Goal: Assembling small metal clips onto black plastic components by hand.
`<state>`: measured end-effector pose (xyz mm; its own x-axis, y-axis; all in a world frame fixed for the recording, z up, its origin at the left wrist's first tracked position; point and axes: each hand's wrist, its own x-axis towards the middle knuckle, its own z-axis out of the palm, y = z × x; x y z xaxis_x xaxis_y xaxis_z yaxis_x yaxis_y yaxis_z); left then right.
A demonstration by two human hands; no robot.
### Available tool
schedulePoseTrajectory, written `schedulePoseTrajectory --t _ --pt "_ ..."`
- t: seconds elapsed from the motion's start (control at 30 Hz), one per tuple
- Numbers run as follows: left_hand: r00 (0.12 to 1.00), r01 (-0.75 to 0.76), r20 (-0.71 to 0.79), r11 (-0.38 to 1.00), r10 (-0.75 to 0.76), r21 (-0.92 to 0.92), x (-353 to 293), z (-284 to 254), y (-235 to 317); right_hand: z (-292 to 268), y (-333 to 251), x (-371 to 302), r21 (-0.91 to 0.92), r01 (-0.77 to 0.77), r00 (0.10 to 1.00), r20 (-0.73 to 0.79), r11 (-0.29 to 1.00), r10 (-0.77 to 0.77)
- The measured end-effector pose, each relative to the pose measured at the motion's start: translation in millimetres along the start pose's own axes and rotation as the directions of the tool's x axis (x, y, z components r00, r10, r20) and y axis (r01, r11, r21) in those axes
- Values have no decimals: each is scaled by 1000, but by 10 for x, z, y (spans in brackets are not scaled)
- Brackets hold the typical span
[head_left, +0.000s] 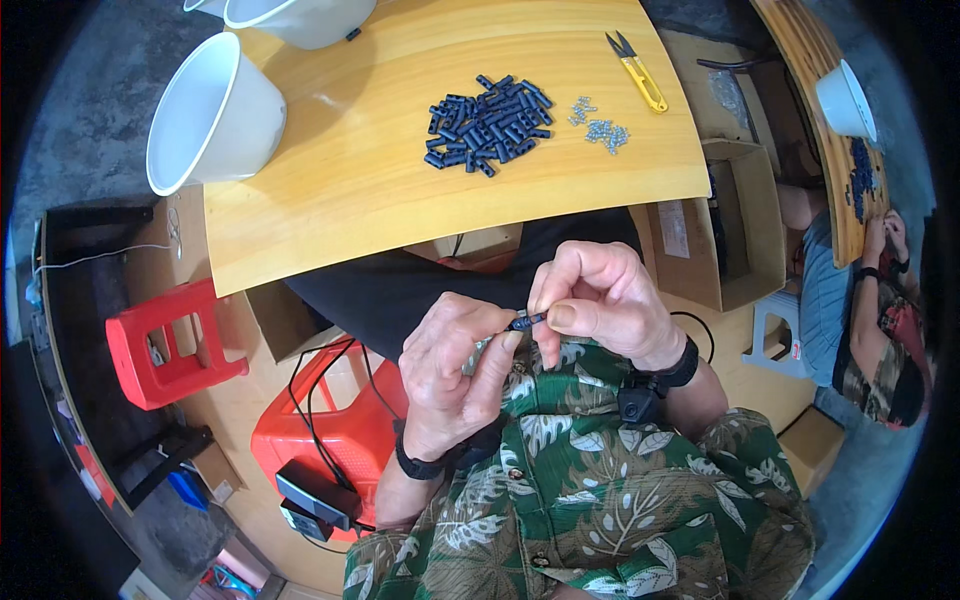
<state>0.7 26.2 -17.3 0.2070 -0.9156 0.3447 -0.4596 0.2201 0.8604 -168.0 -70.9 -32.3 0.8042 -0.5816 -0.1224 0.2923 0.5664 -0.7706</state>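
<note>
Above my lap, close to the shirt front, both hands meet at a small black plastic tube (pixel 522 322). The thumb and index finger of my left hand (pixel 450 360) pinch its left end. On its right end, my right hand (pixel 610 305) closes with thumb and fingertips; whether a tiny part also sits in that pinch is hidden. Beyond the hands, a pile of similar black tubes (pixel 485 130) with small holes lies on the wooden table (pixel 340 190). Two little heaps of silvery screws (pixel 607 134) are just right of the pile.
Yellow-handled thread snips (pixel 640 75) lie at the table's far right. White tubs (pixel 215 120) stand at the left. Around me are red stools (pixel 170 345), a cardboard box (pixel 745 225) and a power bank with cables (pixel 315 495). Another person (pixel 875 300) works at a table on the right.
</note>
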Motion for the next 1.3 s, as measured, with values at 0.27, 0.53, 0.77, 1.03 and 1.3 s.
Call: schedulePoseTrajectory --t 0.27,0.53,0.77,1.03,1.3 --pt "997 -78 14 997 78 5 34 -20 39 23 -84 -26 -127 19 1000 4 992 -18" --pt "997 -77 28 995 75 66 43 -25 59 10 -113 11 -177 -6 1000 1 984 6" --pt "994 -89 74 993 84 73 91 -50 91 -27 -295 22 -337 -19 997 64 941 43" --pt "996 -66 59 997 63 50 46 -25 62 -16 -211 6 -241 -42 998 28 970 51" --pt "995 -85 54 991 79 103 30 -10 60 -20 -183 6 -321 -4 998 64 947 26"
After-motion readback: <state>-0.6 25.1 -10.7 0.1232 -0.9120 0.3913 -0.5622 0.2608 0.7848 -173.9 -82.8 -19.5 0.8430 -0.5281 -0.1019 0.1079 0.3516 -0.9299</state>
